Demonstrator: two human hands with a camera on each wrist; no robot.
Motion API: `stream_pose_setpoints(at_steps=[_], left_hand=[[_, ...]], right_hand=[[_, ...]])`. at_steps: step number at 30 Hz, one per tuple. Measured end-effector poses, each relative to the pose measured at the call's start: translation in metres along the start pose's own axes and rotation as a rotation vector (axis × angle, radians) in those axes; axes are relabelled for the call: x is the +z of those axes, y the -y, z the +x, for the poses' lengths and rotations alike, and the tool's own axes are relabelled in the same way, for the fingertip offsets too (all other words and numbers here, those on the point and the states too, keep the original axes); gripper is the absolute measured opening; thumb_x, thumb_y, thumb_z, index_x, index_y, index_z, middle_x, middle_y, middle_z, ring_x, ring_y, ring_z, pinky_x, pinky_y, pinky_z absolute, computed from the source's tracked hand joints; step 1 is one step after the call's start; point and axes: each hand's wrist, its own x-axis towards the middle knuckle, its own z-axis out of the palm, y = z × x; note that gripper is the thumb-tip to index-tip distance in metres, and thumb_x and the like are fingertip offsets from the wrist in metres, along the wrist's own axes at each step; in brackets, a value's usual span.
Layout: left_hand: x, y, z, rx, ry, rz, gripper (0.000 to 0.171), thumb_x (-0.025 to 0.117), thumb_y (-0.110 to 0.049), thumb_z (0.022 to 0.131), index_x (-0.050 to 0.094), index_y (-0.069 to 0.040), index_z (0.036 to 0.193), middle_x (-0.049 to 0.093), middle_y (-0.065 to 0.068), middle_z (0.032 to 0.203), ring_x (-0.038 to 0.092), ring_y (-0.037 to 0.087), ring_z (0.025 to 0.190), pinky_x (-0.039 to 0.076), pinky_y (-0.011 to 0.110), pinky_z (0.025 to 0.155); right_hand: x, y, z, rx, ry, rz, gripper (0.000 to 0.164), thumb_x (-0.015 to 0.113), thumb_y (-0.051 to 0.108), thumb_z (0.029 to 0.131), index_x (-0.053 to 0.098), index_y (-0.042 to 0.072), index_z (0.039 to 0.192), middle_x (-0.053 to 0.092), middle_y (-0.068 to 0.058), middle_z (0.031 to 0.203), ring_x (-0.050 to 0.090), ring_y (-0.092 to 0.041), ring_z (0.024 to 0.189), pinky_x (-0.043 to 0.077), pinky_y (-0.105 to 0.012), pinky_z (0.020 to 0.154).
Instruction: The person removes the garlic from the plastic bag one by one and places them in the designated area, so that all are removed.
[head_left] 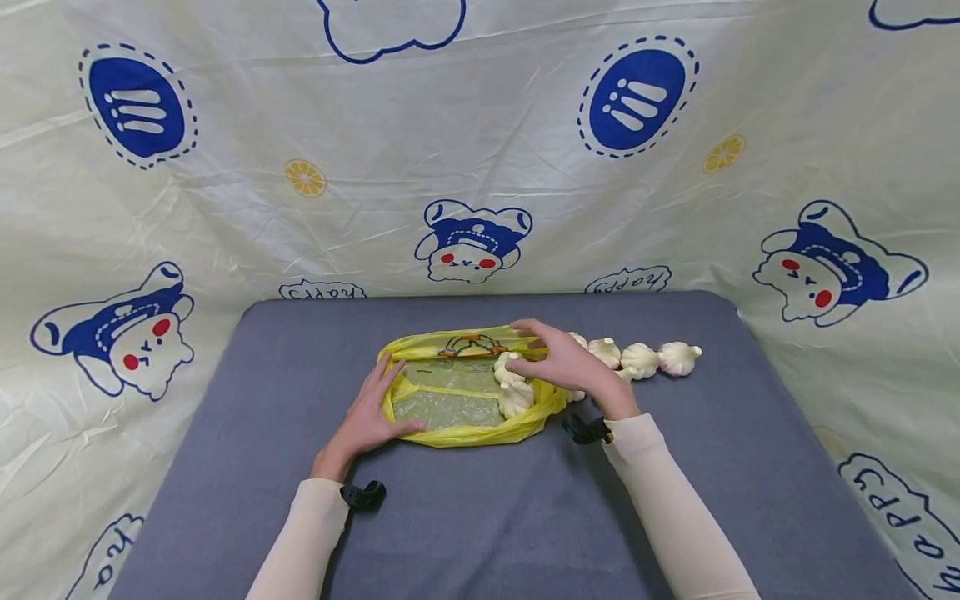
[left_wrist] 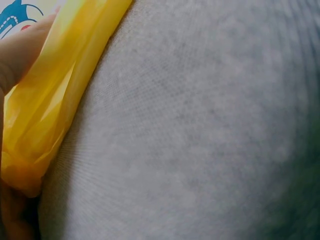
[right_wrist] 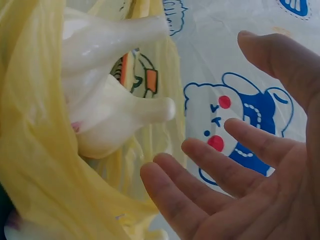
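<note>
A yellow plastic bag (head_left: 465, 435) lies on the table with its mouth spread wide. My left hand (head_left: 372, 414) holds the bag's left end, thumb over the near rim and fingers at the far rim. In the left wrist view, yellow plastic (left_wrist: 60, 80) partly covers the thumb (left_wrist: 25, 55). Two garlic bulbs (head_left: 515, 398) sit inside the bag's right end. Over that end is my right hand (head_left: 566, 362), its fingers spread and holding nothing. The right wrist view shows its fingers (right_wrist: 210, 165) apart from the garlic bulbs (right_wrist: 117, 117), whose stems point toward the hand.
Several more garlic bulbs (head_left: 640, 360) lie in a line to the right of the bag, some partly hidden behind the right hand. A grey-blue cloth covers the table (head_left: 480, 517). A printed white sheet (head_left: 375, 225) hangs behind and at both sides.
</note>
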Motion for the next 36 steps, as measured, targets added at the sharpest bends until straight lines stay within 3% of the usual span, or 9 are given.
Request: stream_pose_setpoints(at_steps=[5,27,36], left_hand=[[-0.001,0.0,0.001,0.0,-0.001,0.0,0.11,0.088,-0.049,0.076,0.029,-0.02,0.164,0.006,0.004,0.175,0.008,0.039,0.16,0.018,0.073,0.12],[0.001,0.002,0.002,-0.007,-0.003,0.015,0.111,0.087,-0.051,0.075,0.028,-0.022,0.164,0.005,0.003,0.175,0.008,0.039,0.16,0.018,0.073,0.12],[0.002,0.002,0.002,-0.015,-0.006,0.013,0.111,0.087,-0.052,0.075,0.028,-0.023,0.164,0.005,0.001,0.175,0.008,0.038,0.16,0.018,0.073,0.119]], right_hand=[[0.003,0.001,0.01,0.0,0.049,-0.003,0.074,0.072,0.046,0.095,0.044,0.014,0.155,0.049,-0.017,0.156,0.053,-0.04,0.138,0.05,-0.056,0.107],[0.012,-0.009,0.028,0.07,0.088,-0.008,0.067,0.071,0.046,0.095,0.054,0.009,0.148,0.058,-0.016,0.147,0.056,-0.038,0.134,0.048,-0.055,0.109],[0.012,-0.006,0.039,0.016,0.157,-0.018,0.062,0.072,0.039,0.096,0.055,0.007,0.147,0.062,-0.015,0.142,0.062,-0.036,0.127,0.056,-0.049,0.1]])
